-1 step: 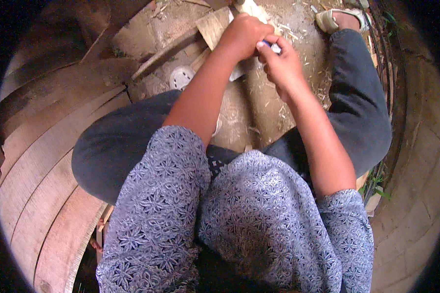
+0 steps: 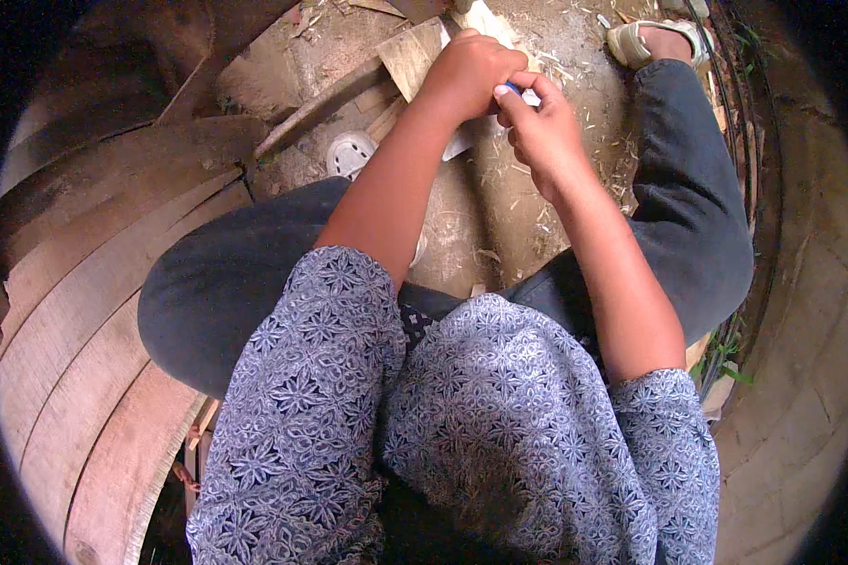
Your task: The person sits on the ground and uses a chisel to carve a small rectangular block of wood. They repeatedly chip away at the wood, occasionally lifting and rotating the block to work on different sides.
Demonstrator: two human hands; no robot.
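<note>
My left hand (image 2: 473, 75) is closed in a fist at the top centre, its knuckles upward. What lies inside it is hidden. Touching it from the right, my right hand (image 2: 548, 121) is closed, with the thumb and forefinger pinching a small blue object (image 2: 513, 88). Only a sliver of that object shows, so its kind is unclear. Just beyond the left fist lies a pale, freshly cut piece of wood (image 2: 488, 23), partly hidden by the fist. A flat light-brown board (image 2: 411, 58) is beside the left wrist.
Wood shavings (image 2: 558, 68) litter the dirt floor between my legs. A white perforated shoe (image 2: 350, 153) is left of my left forearm. Curved-looking planks (image 2: 75, 377) fill the left side. Dark cables (image 2: 746, 122) run along the right, past my light sandal (image 2: 631, 45).
</note>
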